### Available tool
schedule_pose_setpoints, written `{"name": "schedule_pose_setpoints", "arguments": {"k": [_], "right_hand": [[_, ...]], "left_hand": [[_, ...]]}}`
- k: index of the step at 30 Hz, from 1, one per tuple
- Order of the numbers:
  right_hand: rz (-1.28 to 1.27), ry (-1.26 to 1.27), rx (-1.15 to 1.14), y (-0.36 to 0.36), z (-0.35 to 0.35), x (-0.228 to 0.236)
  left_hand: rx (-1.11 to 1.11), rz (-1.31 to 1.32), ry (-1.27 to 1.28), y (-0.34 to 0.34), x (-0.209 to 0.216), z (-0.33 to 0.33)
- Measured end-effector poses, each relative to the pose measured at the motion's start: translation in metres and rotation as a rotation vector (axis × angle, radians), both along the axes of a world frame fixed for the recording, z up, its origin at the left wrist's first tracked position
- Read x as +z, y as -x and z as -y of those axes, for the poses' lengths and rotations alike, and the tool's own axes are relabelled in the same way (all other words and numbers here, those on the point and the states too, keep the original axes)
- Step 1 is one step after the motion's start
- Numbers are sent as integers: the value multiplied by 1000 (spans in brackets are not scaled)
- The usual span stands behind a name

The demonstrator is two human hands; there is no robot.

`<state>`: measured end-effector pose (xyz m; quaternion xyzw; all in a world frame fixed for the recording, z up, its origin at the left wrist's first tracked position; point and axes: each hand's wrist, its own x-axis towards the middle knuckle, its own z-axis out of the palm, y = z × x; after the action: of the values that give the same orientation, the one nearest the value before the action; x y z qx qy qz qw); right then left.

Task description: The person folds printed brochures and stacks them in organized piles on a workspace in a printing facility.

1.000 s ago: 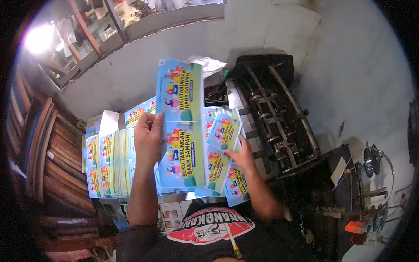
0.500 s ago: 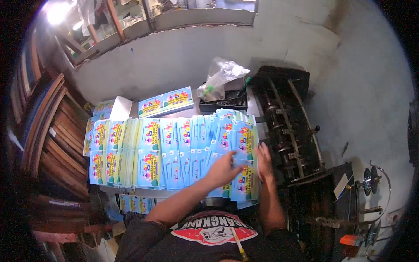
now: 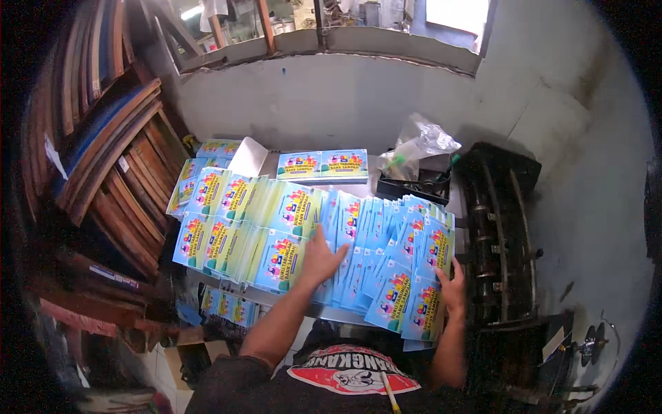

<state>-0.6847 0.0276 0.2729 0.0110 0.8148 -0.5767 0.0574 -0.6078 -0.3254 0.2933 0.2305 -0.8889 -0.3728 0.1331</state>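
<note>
Left hand [image 3: 321, 260] over printed sheets [image 3: 279, 259], contact unclear.

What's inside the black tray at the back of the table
The black tray holds dark items, too dim to identify. A crumpled clear plastic bag covers its left part, with something green showing through. Whatever lies beneath the bag or those top items is hidden.

Blue rectangular paper sheets [image 3: 392, 276]: small print illegible | Black rectangular tray [image 3: 410, 193]: contents indistinct | Wood-framed window [image 3: 318, 27]: top cropped
</note>
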Motion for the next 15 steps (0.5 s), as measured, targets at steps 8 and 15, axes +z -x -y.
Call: {"name": "schedule_pose_setpoints", "arguments": {"k": [8, 15], "right_hand": [[-107, -350, 32, 10, -5, -2], [-116, -252, 24, 10, -4, -2]], "left_hand": [[-75, 139, 166, 7, -15, 11], [160, 88, -342, 27, -17, 20]]}}
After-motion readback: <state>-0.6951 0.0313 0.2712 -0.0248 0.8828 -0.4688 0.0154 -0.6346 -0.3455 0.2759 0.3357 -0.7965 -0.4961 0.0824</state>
